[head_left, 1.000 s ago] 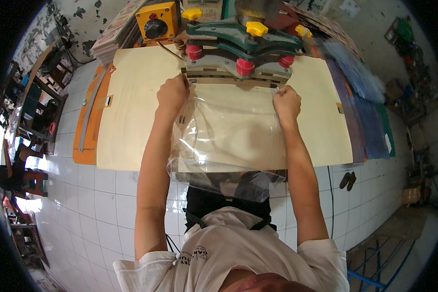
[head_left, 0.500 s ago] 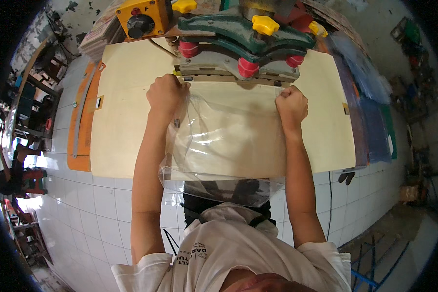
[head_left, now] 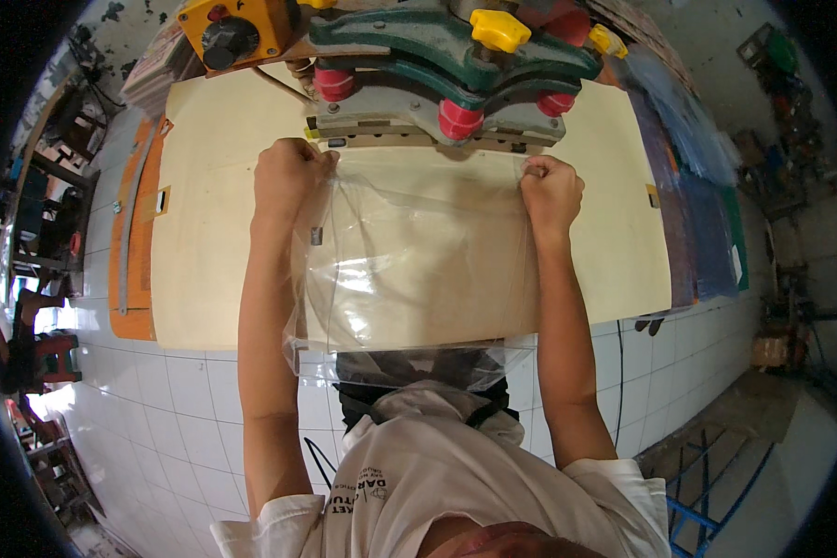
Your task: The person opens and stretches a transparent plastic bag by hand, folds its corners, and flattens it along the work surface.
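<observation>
Head view: clear, creased plastic sheet spread before a dark green metal press

Nearest is the person's white short-sleeved shirt, with dark trousers showing past its hem. The sheet's near end hangs over the front edge of a wide cream-coloured flat board, in front of the trousers; the rest lies over the middle of the board, wrinkled and shiny, most loosely along its left side.

Both bare forearms reach forward, one along each side of the sheet. The left hand is curled tight, thumb and fingers pinched together on the sheet's far left corner. The right hand is likewise clamped on the far right corner, so the far edge runs between them, just short of the press.

Beyond that edge stands the press's long grey metal bar, with round red knobs above it and yellow star-shaped knobs higher up. Farther left sits a yellow box with a black dial.

Out to the sides, an orange panel shows beyond the board's left edge, and bluish translucent sheets lie past its right. White floor tiles spread below.
</observation>
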`<state>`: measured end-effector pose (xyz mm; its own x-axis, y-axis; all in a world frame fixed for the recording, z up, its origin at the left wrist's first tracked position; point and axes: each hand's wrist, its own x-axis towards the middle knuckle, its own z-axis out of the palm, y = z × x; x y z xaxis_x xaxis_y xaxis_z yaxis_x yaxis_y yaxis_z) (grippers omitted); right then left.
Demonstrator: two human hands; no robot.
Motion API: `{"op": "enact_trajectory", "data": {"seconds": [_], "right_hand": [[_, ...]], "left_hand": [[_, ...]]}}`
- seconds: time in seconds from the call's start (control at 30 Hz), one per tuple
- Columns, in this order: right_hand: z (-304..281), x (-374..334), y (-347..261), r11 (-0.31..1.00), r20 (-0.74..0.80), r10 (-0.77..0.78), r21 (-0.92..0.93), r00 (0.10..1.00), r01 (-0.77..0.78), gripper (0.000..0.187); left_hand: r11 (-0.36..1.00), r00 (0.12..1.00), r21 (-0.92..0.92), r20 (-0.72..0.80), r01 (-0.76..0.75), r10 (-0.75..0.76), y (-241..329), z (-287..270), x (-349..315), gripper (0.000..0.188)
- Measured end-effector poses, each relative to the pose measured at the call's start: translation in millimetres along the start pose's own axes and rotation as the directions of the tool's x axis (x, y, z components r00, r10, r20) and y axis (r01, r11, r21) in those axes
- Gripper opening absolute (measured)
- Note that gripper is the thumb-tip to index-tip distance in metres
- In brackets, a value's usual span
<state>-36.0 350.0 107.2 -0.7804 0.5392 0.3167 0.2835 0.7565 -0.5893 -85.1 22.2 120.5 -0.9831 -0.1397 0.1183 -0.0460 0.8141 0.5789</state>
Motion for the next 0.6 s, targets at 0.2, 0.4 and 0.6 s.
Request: {"op": "enact_trajectory", "data": {"seconds": [0.2,0.4,0.6], "right_hand": [[-4,-5,-9,0.999,0.025,-0.029,-0.031,0.999,0.029,0.019],[-7,-8,-11,0.991,0.037,-0.123,-0.057,0.992,0.124,0.017],[-6,-5,-8,0.982,0.037,-0.178,-0.056,0.983,0.18,0.015]], "left_hand": [[0.998,0.999,-0.057,0.034,-0.002,0.004,-4,-5,2,0.03],[0.993,1.0,-0.12,0.024,-0.017,0.02,-2,-7,-1,0.025],[0.99,0.999,-0.141,0.044,-0.021,0.028,-10,-4,2,0.021]]}}
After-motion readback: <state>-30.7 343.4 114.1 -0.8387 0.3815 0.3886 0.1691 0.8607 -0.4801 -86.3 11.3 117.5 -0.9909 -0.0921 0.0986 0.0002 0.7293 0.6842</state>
